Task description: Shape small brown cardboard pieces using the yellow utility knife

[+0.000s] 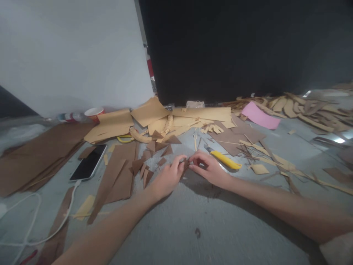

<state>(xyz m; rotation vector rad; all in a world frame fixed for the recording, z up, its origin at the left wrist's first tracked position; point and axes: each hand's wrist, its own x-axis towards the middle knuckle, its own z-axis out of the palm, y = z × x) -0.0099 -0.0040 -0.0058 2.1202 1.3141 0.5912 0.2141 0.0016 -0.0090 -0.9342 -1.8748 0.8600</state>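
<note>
Both hands meet over the middle of the table around a small piece of brown cardboard (186,164). My left hand (169,175) pinches it between thumb and fingers. From the other side, the thumb and fingertips of my right hand (208,167) close at its edge. The fingers partly cover the piece, so its full shape is hidden. Just beyond my right hand lies a yellow utility knife (226,161). Several cut brown cardboard triangles (147,176) are scattered to the left of my left hand.
A phone (89,163) with a white cable (72,204) lies left, near stacked brown cardboard (35,158). Tan sheets (202,113), a curved tan segmented piece (142,136) and a paper cup (95,114) stand farther back. Pink paper (260,116) and heaped strips (298,108) lie right.
</note>
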